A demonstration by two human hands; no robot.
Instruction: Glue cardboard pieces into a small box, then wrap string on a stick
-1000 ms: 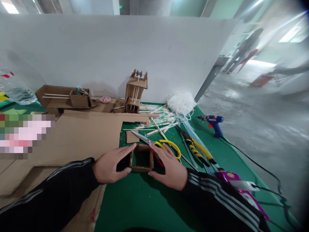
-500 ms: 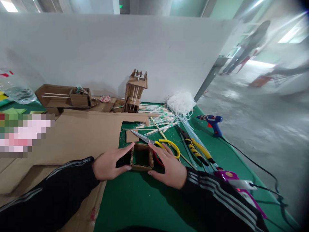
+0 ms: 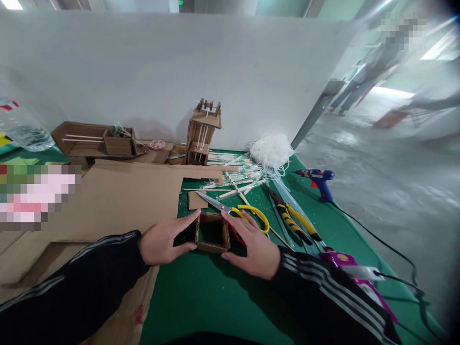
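Note:
A small square cardboard box frame [image 3: 212, 247], open at the top with green tabletop showing through it, stands on the table between my hands. My left hand [image 3: 167, 240] grips its left side, index finger at the far corner and thumb at the near corner. On the right side, my right hand [image 3: 249, 244] holds it the same way, fingertips on the far corner and thumb near the front. Scissors [image 3: 251, 214] with yellow and red handles lie just behind the box, partly under my right hand. Their blades cross a small cardboard square [image 3: 197, 200].
Cardboard sheets [image 3: 136, 191] cover the left. Behind stand a cardboard tower [image 3: 203, 132] and a long cardboard tray [image 3: 81, 143]. Wrapped sticks [image 3: 237, 177], white string [image 3: 271, 152], pliers [image 3: 287, 215], a blue glue gun [image 3: 318, 179] and a purple device [image 3: 339, 261] with cables lie right.
The view has shifted slightly. Both hands keep the same hold on the box, which stays in place on the table.

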